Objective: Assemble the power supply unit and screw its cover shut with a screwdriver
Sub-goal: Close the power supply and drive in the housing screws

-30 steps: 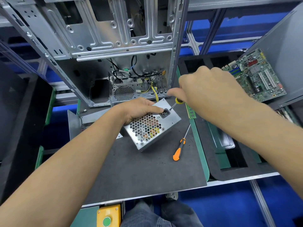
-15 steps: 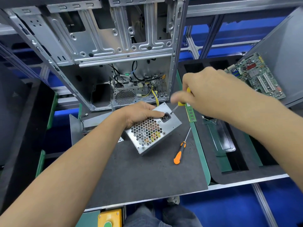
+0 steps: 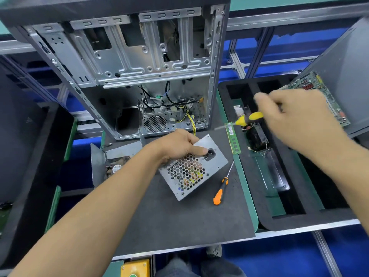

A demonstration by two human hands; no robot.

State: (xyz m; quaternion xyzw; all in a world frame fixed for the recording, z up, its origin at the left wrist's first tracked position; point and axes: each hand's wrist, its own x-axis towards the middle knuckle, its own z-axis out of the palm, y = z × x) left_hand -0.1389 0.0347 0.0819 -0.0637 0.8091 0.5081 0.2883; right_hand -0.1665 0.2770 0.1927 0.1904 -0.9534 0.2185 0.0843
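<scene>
Silver perforated-steel power supply unit: lain tilted on the grey mat, gripped by the left hand. Yellow-and-black-handled screwdriver: pinched in the right hand, held up-right of the unit, apart, tip pointed left toward it.

Head cam, looks fwd-down, close over mat.

bare mat in front, computer case walling the back, orange screwdriver lying right
</scene>
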